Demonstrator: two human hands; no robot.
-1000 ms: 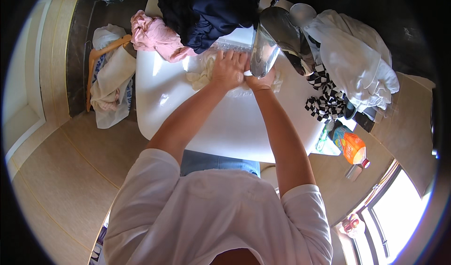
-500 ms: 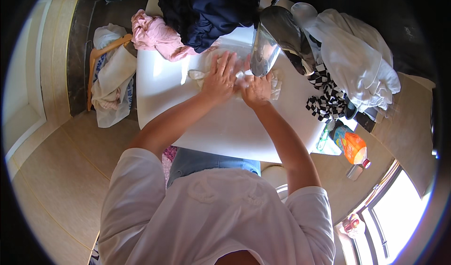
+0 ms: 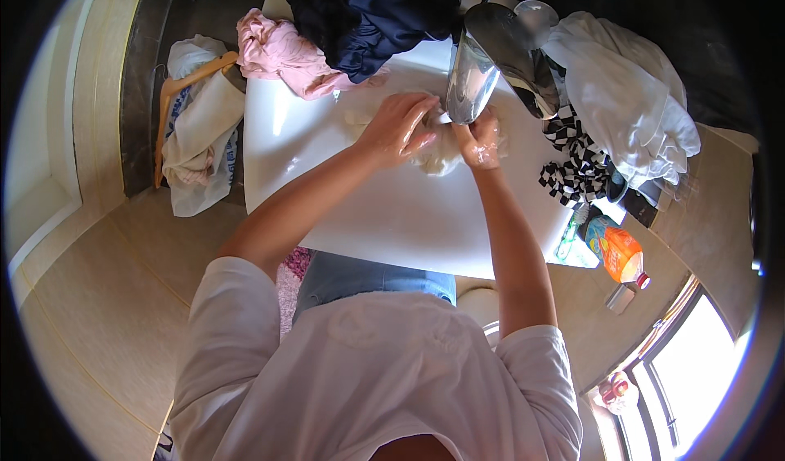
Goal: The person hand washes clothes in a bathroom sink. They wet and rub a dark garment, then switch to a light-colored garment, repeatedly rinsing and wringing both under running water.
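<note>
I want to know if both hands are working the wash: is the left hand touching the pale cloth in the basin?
Touching. The head view shows the left hand pressed flat on the pale cloth under the chrome tap; no gap shows.

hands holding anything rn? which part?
Both the left hand and the right hand grip a pale wet cloth in the white sink, bunched; exact part unclear.

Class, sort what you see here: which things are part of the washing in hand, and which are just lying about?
In use: left hand, right hand, pale cloth, tap, basin.
Lying about: pink garment, dark clothes, checked cloth, orange bottle, white shirt.
</note>
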